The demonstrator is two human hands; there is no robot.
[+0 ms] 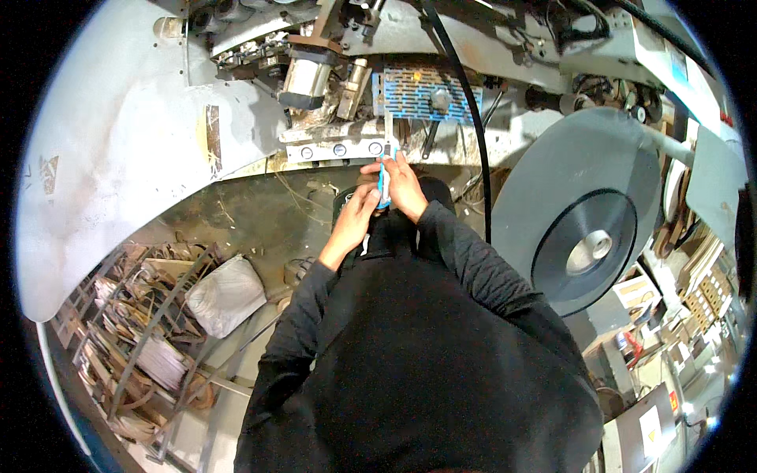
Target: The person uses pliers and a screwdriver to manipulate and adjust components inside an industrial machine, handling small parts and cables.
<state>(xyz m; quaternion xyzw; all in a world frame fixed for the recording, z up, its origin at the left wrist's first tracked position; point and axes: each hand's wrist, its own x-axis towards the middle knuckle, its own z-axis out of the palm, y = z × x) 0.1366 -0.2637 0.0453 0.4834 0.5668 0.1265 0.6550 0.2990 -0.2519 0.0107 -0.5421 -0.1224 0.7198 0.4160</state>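
Observation:
In front of my body, at the edge of the machine, both hands are on a blue and white snap-off utility knife [385,188]. Its narrow pale blade points away from me, toward the machine. My left hand [356,222] is closed at the near end of the handle, thumb laid along it. My right hand [406,189] wraps round the handle from the right, its fingers near the blade end. Just beyond the blade lies a blue slotted panel [426,93] with a greyish lump on it.
A row of round gauges [340,150] lines the machine's front. To the right stands a large grey disc [583,197]; a black cable [473,118] hangs before it. At lower left, a metal rack [150,339] holds scrap strips beside a white sack [227,296].

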